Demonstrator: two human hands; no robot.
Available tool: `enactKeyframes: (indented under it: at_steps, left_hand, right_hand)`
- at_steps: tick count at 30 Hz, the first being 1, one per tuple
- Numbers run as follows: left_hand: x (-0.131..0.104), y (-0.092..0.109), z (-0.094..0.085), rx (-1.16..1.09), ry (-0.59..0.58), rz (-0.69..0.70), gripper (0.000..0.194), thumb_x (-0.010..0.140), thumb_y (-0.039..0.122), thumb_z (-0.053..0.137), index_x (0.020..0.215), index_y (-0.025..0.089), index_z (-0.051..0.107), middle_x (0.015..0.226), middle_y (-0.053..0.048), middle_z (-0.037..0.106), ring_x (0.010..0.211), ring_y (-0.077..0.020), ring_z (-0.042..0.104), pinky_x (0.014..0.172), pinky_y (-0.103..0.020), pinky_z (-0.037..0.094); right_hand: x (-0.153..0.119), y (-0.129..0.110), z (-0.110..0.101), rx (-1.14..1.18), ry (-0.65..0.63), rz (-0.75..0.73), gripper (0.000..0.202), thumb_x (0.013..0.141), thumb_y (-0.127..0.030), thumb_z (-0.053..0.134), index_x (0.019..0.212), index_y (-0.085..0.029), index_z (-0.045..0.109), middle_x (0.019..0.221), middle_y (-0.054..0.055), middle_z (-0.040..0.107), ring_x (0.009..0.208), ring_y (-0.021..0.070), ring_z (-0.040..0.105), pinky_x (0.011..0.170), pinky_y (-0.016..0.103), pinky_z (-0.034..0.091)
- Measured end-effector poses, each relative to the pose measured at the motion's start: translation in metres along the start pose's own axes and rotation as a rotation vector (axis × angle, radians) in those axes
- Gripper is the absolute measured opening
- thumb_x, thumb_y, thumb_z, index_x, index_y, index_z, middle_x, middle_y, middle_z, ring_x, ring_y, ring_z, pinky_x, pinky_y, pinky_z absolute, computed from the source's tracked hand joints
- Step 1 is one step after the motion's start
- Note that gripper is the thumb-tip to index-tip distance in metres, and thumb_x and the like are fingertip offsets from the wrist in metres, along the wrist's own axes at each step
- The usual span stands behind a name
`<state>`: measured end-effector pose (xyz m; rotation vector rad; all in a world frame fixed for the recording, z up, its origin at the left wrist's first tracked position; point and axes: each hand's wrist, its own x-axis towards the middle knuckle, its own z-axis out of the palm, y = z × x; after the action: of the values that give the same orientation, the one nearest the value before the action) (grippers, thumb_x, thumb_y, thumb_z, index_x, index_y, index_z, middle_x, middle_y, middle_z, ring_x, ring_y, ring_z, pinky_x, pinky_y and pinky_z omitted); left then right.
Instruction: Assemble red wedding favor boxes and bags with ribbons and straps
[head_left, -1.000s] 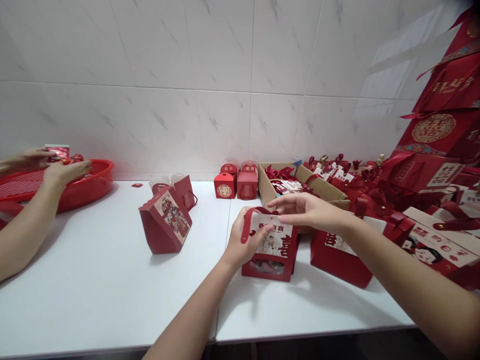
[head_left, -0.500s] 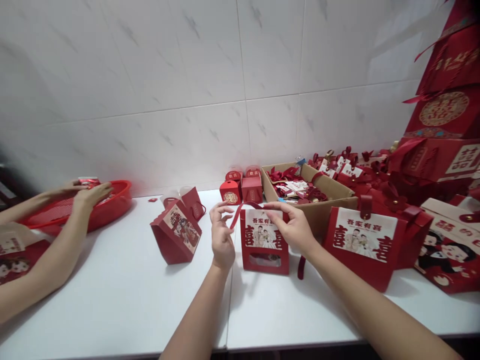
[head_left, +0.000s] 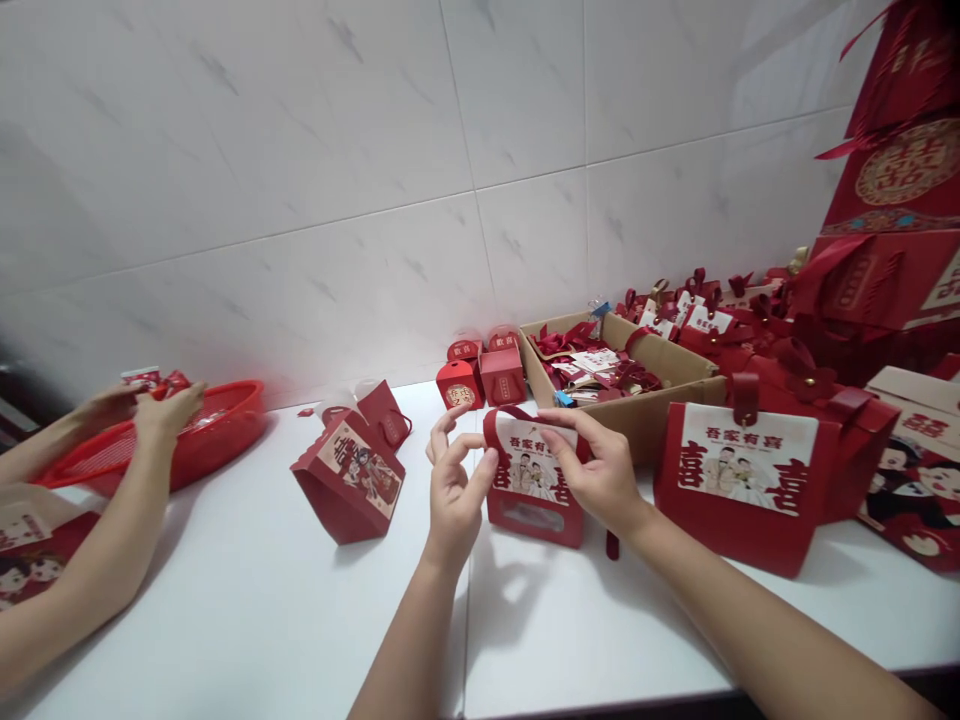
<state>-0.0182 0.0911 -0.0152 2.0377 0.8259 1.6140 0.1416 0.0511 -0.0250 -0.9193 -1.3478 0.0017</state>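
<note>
A small red box (head_left: 534, 515) with a printed white flap (head_left: 534, 470) stands upright on the white table between my hands. My left hand (head_left: 456, 485) is at the box's upper left, its thumb and index finger pinching the dark red ribbon (head_left: 490, 428); its other fingers are raised. The ribbon arches over the top of the box towards my right hand (head_left: 600, 465). That hand grips the upper right corner, with its thumb on the flap and its fingers behind. A ribbon end (head_left: 613, 545) hangs at the box's right side.
A cardboard tray (head_left: 652, 415) of ribbons and cards stands behind, with small red boxes (head_left: 501, 375) beside it. Larger red boxes (head_left: 739, 530) line the right. Red boxes (head_left: 349, 480) stand left. Another person's hands (head_left: 169, 405) hold red packets over a red basket (head_left: 251, 410).
My left hand has closed on the ribbon, which has gone from slanting loosely to looping down at the box's left corner. The other person's hands have lifted packets. The view has shifted slightly.
</note>
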Motion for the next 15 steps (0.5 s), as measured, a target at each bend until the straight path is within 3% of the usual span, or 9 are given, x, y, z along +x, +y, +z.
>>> enactKeyframes:
  at_steps: [3,7,15]
  left_hand:
    - [-0.001,0.004,0.002,0.001,-0.042,-0.005,0.008,0.08,0.032,0.063,0.078,0.024,0.063,0.136,-0.005,0.043,0.132,-0.0298,0.033,0.106,-0.052,0.026]
    - [-0.001,0.005,0.003,0.008,-0.027,0.008,0.008,0.081,0.032,0.063,0.079,0.024,0.065,0.133,-0.007,0.047,0.133,-0.0287,0.032,0.106,-0.053,0.024]
    - [-0.003,0.008,0.006,0.104,0.033,0.108,0.006,0.082,0.029,0.062,0.08,0.024,0.063,0.13,-0.006,0.049,0.126,-0.0265,0.04,0.105,-0.05,0.025]
  right_hand:
    - [-0.002,-0.004,0.0,-0.003,0.013,-0.07,0.02,0.084,-0.012,0.057,0.1,-0.021,0.063,0.093,0.001,0.069,0.079,0.0136,0.066,0.072,0.023,0.055]
    - [-0.007,-0.011,0.001,0.008,-0.012,-0.15,0.025,0.083,-0.007,0.057,0.103,-0.02,0.062,0.094,0.002,0.069,0.079,0.0124,0.066,0.073,0.021,0.055]
    - [-0.01,-0.016,0.0,0.026,0.003,-0.141,0.022,0.083,-0.008,0.057,0.101,-0.019,0.062,0.091,0.003,0.07,0.079,0.0135,0.066,0.067,0.021,0.055]
